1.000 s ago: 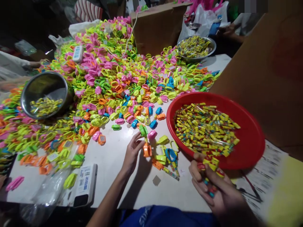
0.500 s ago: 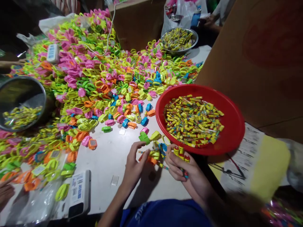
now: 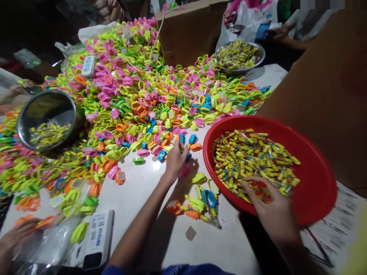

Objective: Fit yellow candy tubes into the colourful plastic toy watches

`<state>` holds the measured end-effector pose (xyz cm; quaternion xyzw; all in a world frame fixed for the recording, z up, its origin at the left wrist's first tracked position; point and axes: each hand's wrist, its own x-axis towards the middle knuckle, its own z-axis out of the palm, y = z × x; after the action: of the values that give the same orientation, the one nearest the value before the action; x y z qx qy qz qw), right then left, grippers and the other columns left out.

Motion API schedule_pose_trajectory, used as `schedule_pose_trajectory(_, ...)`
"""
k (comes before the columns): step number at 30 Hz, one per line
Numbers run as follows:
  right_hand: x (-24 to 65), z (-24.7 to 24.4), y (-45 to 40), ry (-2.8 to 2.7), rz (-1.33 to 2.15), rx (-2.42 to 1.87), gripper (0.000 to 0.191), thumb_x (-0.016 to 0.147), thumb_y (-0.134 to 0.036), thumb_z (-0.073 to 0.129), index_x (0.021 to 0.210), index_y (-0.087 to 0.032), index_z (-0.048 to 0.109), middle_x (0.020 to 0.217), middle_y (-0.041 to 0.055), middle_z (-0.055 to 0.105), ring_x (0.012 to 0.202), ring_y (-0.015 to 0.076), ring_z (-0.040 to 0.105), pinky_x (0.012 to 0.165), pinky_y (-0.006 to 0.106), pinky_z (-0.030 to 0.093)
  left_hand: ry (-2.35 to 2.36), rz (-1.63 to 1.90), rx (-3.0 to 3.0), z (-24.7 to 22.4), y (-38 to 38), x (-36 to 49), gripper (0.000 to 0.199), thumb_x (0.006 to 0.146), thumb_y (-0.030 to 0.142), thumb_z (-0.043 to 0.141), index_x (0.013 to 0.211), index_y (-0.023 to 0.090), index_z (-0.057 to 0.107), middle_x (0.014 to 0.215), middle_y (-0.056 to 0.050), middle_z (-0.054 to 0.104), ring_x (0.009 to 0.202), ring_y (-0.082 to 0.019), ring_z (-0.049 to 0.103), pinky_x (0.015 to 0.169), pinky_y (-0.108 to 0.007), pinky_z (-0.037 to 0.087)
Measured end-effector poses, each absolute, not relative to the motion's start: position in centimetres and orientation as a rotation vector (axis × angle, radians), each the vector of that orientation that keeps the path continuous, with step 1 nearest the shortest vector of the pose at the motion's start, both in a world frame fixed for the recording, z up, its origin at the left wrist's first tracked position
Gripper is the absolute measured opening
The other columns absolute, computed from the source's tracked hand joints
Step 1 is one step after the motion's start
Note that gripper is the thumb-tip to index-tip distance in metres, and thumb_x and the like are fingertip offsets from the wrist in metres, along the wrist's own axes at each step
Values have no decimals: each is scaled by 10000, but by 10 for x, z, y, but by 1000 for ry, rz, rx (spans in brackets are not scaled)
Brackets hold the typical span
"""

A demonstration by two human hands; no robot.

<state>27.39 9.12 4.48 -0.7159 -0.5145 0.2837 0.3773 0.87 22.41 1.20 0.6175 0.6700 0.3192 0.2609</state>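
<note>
My left hand (image 3: 175, 160) reaches to the near edge of the colourful watch-like toys (image 3: 126, 110), its fingers bent around something I cannot make out. My right hand (image 3: 271, 206) is over the near side of a red basin (image 3: 312, 164), with several red-ended yellow pieces (image 3: 259, 187) between its thumb and fingers. Small yellow wrapped pieces (image 3: 246, 152) fill much of the basin. Between my hands, on the white table (image 3: 134, 194), lies a small group with a blue band (image 3: 210, 199), yellow pieces and an orange one (image 3: 174, 207).
A metal bowl (image 3: 46, 107) stands at the left, another (image 3: 259, 57) at the back right. A white power bank (image 3: 99, 236) lies near the front edge. Another person's hand (image 3: 21, 233) touches orange toys. Cardboard (image 3: 318, 99) rises at the right.
My left hand has moved up and away from the small group to the toy pile. My right hand has moved right, over the basin. The view has shifted.
</note>
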Motion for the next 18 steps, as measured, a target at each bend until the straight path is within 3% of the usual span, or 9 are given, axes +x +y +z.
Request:
schedule_pose_trajectory(4,274,46,98,-1315,757,-1881,387,940,-604,683,1164,-293,736,1214,105,811,1247,383,692,1050,474,468,1866,567,1720,7,289,32,329,1019,406,721,1244,168,686,1206,-84,721,1042,-234,718,928,-452,619)
schedule_pose_trajectory(9,280,47,103,-1314,809,-1803,367,947,-574,691,1106,-257,786,1230,120,814,1282,371,683,1103,469,469,1837,482,1771,21,273,32,282,1032,392,693,1198,164,691,1203,-87,717,1067,-242,704,962,-465,591)
schedule_pose_trajectory(14,287,42,105,-1327,908,-1741,363,913,-581,751,1028,-246,832,1114,119,835,1207,386,714,1072,482,507,1591,556,1787,43,177,6,138,984,368,692,938,239,709,913,-46,725,846,-250,670,791,-358,511)
schedule_pose_trajectory(16,287,46,102,-1296,945,-1721,386,913,-588,755,1064,-243,839,1070,111,833,1135,370,731,1053,479,512,1536,597,1714,49,145,-2,179,986,417,676,939,249,718,872,-45,729,800,-250,659,747,-346,489)
schedule_pose_trajectory(18,284,56,96,-1211,999,-1684,444,925,-585,760,1200,-241,810,942,75,802,951,307,733,925,426,540,1524,665,1616,57,121,-7,255,1028,470,605,1046,248,729,927,-60,747,819,-248,667,743,-341,495)
